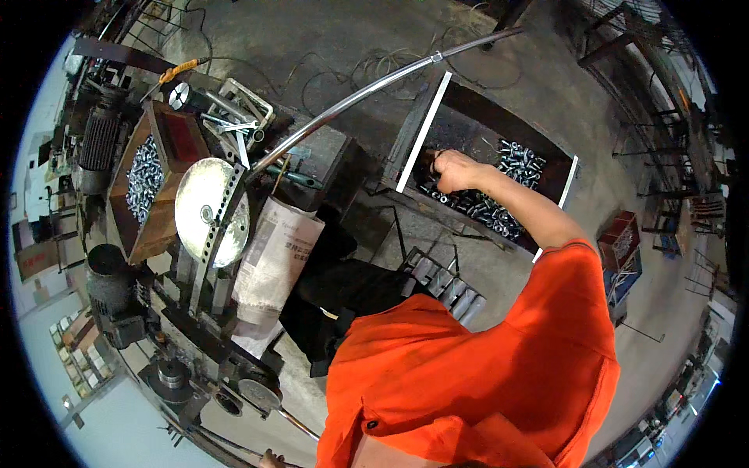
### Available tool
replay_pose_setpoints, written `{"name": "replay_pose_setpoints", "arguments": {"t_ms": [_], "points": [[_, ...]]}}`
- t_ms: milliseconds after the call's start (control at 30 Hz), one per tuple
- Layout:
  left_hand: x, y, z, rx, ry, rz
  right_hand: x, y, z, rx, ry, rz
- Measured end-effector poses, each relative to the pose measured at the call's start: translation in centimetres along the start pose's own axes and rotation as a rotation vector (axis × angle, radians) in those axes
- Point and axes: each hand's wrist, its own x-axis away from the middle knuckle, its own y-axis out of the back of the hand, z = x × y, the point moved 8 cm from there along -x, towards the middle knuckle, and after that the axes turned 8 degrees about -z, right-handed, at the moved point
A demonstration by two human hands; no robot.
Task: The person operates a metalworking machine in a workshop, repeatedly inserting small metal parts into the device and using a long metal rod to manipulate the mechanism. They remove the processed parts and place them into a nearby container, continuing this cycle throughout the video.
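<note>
My right arm, in an orange sleeve, reaches into a large metal-walled box with white edge strips. Inside it, my right hand is closed near the left wall, its fingers curled down among dark metal pieces. What it holds is hidden. Shiny bolt-like parts lie heaped beside my forearm, and darker ones line the near wall. At the bottom edge, only a small part of my left hand shows, its fingers wrapped round a thin metal bar by the machine.
A machine with a round metal disc stands on the left, beside a wooden box of small metal parts. Wrenches lie behind it. A long curved metal rod crosses overhead toward the back. Newspaper hangs beside my legs.
</note>
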Motion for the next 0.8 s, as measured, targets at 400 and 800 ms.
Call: {"name": "replay_pose_setpoints", "arguments": {"t_ms": [400, 800], "points": [[-1.0, -0.7, 1.1, 0.018, -0.025, 0.000, -1.0, -1.9, -1.3, 0.115, -0.034, -0.100], [-3.6, 0.2, 1.5, -0.050, -0.166, -0.082, 4.6, 4.2, -0.2, -0.115, -0.100, -0.571]]}}
